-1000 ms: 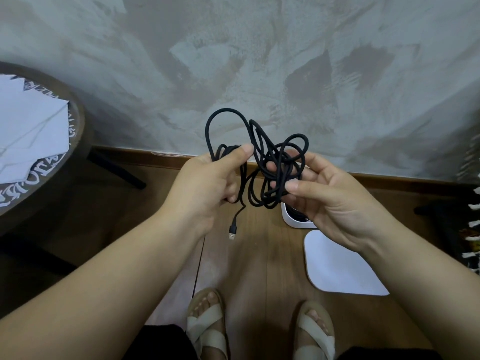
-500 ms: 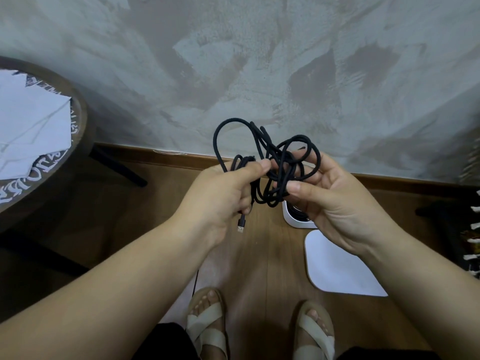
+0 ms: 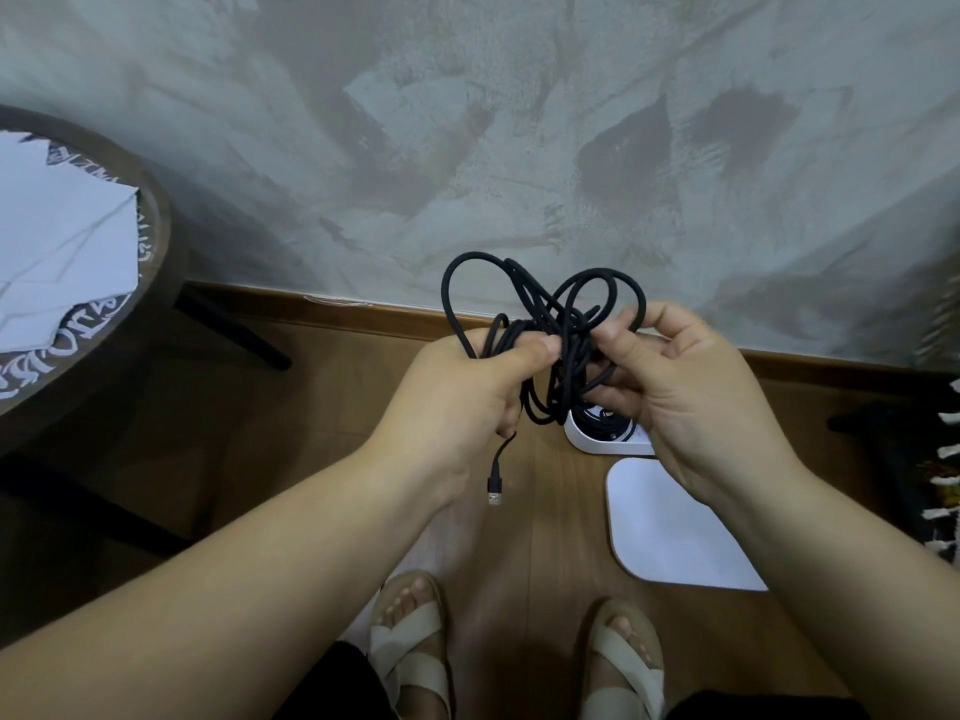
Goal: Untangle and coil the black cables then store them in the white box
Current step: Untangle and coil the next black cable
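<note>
**A:** In the head view, where's the cable?

**B:** The black cable is up in the air in front of the wall, a loose knot of loops between both hands. It hangs above the white box, which sits open on the floor.

**A:** And the grips?

**B:** The left hand has its grip wrapped round a bunch of strands, thumb pressed on top. One end, with its plug, dangles below that fist. The right hand pinches a loop of the tangle between thumb and fingers.

**A:** How will it handle?

**B:** Light and limp, I'd say. The jacket probably drags on itself where strands cross, so yanking would likely tighten the knot.

**A:** Where to take hold, then?

**B:** My guess is to anchor the bunch on the left and work from the free plug end, feeding it back through one loop at a time.

**A:** Is the box ready?

**B:** Something dark already lies inside. Its lid lies flat on the floor just beside it.
</note>
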Motion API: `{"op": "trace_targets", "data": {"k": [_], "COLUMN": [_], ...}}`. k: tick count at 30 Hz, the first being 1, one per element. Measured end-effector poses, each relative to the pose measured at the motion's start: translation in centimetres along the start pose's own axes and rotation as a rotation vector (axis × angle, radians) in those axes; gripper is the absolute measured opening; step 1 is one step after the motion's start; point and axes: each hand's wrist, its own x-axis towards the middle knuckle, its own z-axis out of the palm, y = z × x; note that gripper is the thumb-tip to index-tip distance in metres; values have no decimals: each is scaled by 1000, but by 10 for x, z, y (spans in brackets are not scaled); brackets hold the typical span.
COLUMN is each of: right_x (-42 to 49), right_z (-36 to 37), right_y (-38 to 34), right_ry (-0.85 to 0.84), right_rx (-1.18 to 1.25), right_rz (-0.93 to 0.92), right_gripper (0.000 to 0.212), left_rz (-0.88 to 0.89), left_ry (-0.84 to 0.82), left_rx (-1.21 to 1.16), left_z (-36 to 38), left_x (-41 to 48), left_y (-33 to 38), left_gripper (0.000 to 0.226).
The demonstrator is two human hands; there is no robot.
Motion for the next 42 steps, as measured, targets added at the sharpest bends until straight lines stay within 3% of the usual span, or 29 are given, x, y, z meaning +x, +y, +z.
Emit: {"op": "trace_targets", "data": {"k": [2,5,7,12,18,22,25,28,31,35,42], "right_x": [0,1,0,-6,-2,-1,-1,0,0,-2,-7], "right_z": [-1,-5,-6,-4,-3,-4,-4,-4,-3,-1,0], "right_y": [2,2,-1,-6,-4,-1,-1,-1,3,6,0], "right_ry": [17,26,-5,-51,-82,-115,-176,-94,31,94,200], "right_rx": [-164,-521,-576,-530,-215,-115,-119,-99,-123,-202,-140], "right_rz": [-44,-145,-174,-192,19,83,105,122,130,86,41], "right_gripper": [3,14,16,16,13,21,23,23,23,30,22], "left_rz": [-2,20,36,49,91,178,146,44,149,203,185], "left_ry": [15,38,36,37,55,-36,-124,-242,-324,-219,-76], "left_rx": [-10,7,16,95,134,274,318,247,345,421,559], "left_z": [1,-1,-3,-2,-5,-9,-6,-6,-6,-4,-9], "left_x": [0,1,0,0,1,-1,-3,-3,-6,-5,1], "left_y": [-1,1,2,1,-1,2,8,16,17,12,8], "left_gripper": [22,16,14,18,14,25,31,25,23,9,24]}}
